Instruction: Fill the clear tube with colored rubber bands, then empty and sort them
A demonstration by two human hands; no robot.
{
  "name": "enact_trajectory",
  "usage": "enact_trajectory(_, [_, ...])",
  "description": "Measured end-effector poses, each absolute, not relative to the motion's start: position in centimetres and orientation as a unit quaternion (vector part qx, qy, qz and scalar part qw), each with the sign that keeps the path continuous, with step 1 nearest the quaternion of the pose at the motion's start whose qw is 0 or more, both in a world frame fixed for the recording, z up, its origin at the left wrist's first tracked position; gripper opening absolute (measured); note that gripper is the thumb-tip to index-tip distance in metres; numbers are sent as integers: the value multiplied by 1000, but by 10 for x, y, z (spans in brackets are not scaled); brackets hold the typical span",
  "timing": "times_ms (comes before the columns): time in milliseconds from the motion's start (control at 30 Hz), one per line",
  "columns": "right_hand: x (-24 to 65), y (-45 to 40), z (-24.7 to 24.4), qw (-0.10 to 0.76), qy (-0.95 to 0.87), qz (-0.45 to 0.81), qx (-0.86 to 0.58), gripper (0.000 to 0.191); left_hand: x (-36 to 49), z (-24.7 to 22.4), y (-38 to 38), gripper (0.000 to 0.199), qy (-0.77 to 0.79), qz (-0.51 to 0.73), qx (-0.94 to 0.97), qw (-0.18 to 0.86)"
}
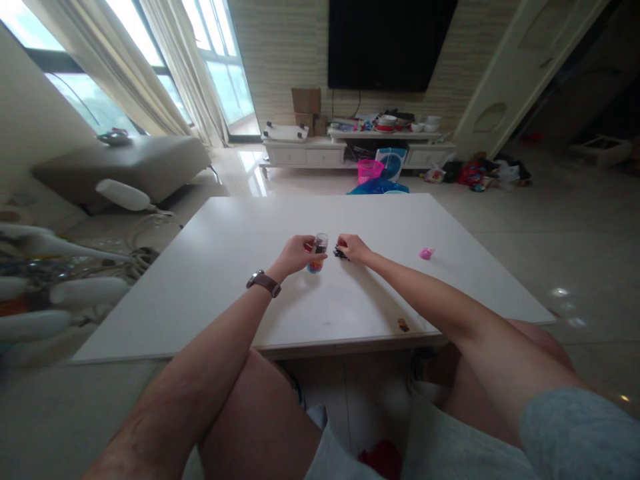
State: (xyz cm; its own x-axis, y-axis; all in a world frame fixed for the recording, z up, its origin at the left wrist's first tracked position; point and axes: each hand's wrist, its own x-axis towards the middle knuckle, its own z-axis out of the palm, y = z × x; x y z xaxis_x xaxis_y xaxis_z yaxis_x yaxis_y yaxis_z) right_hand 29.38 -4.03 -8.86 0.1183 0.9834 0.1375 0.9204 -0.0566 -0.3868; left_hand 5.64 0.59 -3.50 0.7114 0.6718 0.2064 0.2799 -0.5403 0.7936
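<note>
My left hand [299,254] grips a small clear jar [321,241] with its mouth uncovered. Colourful bits show in the lower part of the jar, with something dark above them. Just to the right, my right hand [354,247] has its fingers pinched on a bunch of small black pieces [341,253], too small to name surely. The black pieces are beside the jar, at the white tabletop. Farther right on the table lies a pink object [427,253], perhaps the jar's lid or a small figure; I cannot tell which.
The white table [200,287] spans the space before my knees. A brown mark [403,325] is near its front edge. Beyond it are a pink basket [369,170], a blue bag [379,187] and a white TV cabinet [325,157]. White-padded equipment [90,291] stands at the left.
</note>
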Motion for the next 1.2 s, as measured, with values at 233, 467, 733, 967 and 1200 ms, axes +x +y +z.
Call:
enact_trajectory(233, [307, -46, -103, 185, -681, 87, -703, 36, 56, -33, 4, 34, 275, 255, 837, 398])
enact_trajectory(467, [300, -58, -106, 204, -685, 71, -696, 15, 59, -35, 6, 34, 269, 247, 848, 385])
enact_trajectory(733, [307, -77, -76, 270, -685, 53, -674, 12, 63, -35, 1, 35, 286, 188, 872, 351])
enact_trajectory(967, [316, -119, -46, 347, -682, 97, -636, 10, 79, -43, -5, 35, 272, 158, 886, 341])
enact_trajectory(1200, [303, -136, -41, 335, -726, 114, -589, 9, 97, -47, -15, 25, 217, 116, 908, 340])
